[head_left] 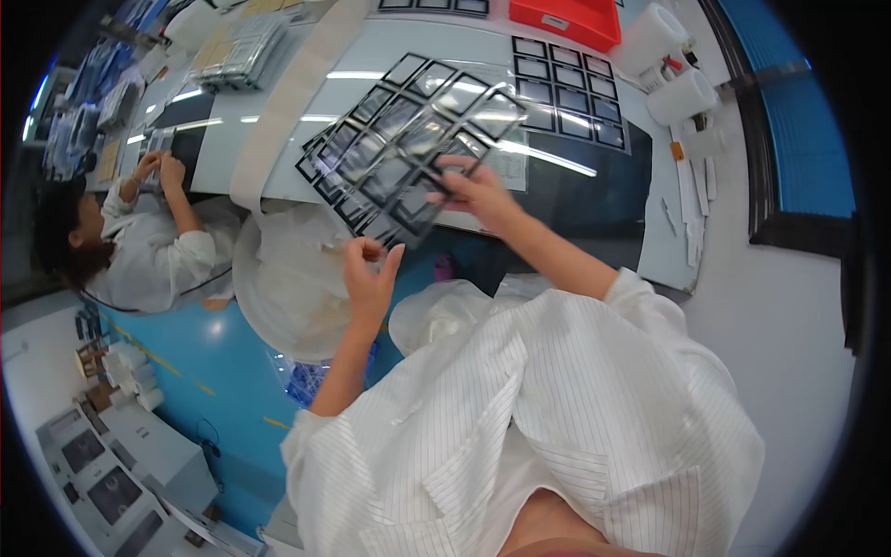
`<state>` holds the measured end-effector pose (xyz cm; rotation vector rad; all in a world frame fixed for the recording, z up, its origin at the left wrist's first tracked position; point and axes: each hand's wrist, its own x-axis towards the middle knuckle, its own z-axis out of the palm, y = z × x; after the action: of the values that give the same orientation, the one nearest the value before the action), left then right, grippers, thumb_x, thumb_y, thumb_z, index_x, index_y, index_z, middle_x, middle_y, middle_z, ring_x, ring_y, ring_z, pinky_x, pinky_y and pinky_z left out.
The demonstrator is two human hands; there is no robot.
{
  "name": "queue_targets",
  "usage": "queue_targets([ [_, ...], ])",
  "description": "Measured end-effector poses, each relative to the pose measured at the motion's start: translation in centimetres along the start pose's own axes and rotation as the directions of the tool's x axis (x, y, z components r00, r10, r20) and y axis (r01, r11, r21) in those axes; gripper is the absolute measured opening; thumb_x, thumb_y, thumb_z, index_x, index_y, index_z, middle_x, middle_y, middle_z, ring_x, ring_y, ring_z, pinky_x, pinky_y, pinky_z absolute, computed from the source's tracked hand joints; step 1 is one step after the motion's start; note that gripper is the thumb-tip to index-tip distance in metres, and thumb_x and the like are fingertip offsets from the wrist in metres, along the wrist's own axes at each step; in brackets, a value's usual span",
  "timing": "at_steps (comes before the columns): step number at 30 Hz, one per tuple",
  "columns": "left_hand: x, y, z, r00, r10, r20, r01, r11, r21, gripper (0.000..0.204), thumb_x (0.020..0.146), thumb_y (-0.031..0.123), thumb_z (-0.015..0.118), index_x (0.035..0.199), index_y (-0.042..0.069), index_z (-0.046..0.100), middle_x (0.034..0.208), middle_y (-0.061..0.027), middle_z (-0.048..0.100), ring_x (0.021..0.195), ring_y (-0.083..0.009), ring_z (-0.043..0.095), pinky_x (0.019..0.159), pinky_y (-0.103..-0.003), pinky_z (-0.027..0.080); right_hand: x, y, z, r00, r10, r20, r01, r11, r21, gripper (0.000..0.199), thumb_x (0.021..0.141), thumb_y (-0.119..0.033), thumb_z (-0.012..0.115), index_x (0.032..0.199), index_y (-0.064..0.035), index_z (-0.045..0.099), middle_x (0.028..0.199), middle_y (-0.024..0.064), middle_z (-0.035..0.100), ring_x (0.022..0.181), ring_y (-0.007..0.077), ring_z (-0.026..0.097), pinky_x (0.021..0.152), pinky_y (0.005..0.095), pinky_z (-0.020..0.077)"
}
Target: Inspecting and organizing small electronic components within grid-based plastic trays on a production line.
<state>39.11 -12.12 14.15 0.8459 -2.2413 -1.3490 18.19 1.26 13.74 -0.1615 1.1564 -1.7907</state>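
My right hand (475, 193) grips the near right edge of a clear plastic sheet (399, 148) carrying a grid of black-framed rectangles, held tilted above the table. My left hand (369, 277) is at the sheet's lower corner, thumb and fingers pinched on a thin pale film strip by that corner. Both forearms come up from white striped sleeves.
A second grid sheet (568, 91) lies flat on the table (594, 200) at the right. A red bin (566, 20) stands at the far edge, white rolls (680, 93) at right. A white-lined round bin (278, 278) sits by my left. Another person (139, 241) works at far left.
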Motion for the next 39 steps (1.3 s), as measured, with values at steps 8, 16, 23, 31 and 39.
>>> queue_targets([
  [8,1.7,4.5,12.2,0.673,0.004,0.740,0.575,0.626,-0.526,0.014,0.090,0.009,0.062,0.096,-0.003,0.065,0.089,-0.0118,0.069,0.079,-0.0170,0.067,0.073,-0.023,0.053,-19.1,-7.5,-17.8,0.946,0.215,-0.243,-0.278,0.923,-0.265,0.029,0.091,-0.031,0.062,0.110,-0.0104,0.053,0.096,0.0038,0.066,0.084,0.0158,0.067,0.074,0.0273,0.0550],
  [16,-2.9,4.9,19.7,0.400,0.094,0.912,0.562,0.760,-0.325,0.015,0.089,0.010,0.062,0.096,-0.003,0.069,0.090,-0.0079,0.070,0.081,-0.0129,0.065,0.076,-0.025,0.052,-21.0,-7.0,-11.4,0.893,-0.329,-0.308,-0.220,0.279,-0.935,0.070,0.078,-0.061,0.061,0.117,-0.0027,0.060,0.120,0.0223,0.059,0.113,0.0330,0.056,0.093,0.0384,0.0438],
  [23,-0.2,8.3,21.2,0.339,0.403,0.850,0.069,0.890,-0.450,0.015,0.088,0.003,0.059,0.097,-0.002,0.070,0.082,-0.0043,0.070,0.074,-0.0069,0.059,0.068,-0.021,0.047,-21.5,-6.7,-9.2,0.949,-0.260,-0.176,-0.171,0.043,-0.984,0.081,0.082,-0.059,0.057,0.135,0.0016,0.043,0.139,0.0255,0.041,0.127,0.0371,0.043,0.104,0.0379,0.0363],
  [31,-0.9,6.9,21.9,0.392,0.331,0.859,0.286,0.843,-0.455,0.014,0.089,0.007,0.063,0.098,-0.002,0.069,0.094,-0.0083,0.069,0.087,-0.0093,0.061,0.082,-0.023,0.046,-21.7,-8.6,-8.1,0.927,-0.374,-0.005,-0.154,-0.369,-0.917,0.025,0.090,-0.019,0.052,0.107,-0.0011,0.057,0.087,0.0079,0.064,0.079,0.0237,0.065,0.062,0.0328,0.0531],
  [39,-1.1,9.8,20.9,0.347,0.134,0.928,0.672,0.655,-0.346,0.031,0.084,0.013,0.069,0.112,0.001,0.061,0.105,-0.0089,0.064,0.097,-0.0169,0.062,0.086,-0.028,0.048,-20.2,-7.7,-7.5,0.831,-0.511,0.221,-0.034,-0.443,-0.896,0.015,0.082,-0.019,0.060,0.090,-0.0067,0.058,0.079,0.0046,0.062,0.073,0.0215,0.064,0.058,0.0320,0.0517],
])
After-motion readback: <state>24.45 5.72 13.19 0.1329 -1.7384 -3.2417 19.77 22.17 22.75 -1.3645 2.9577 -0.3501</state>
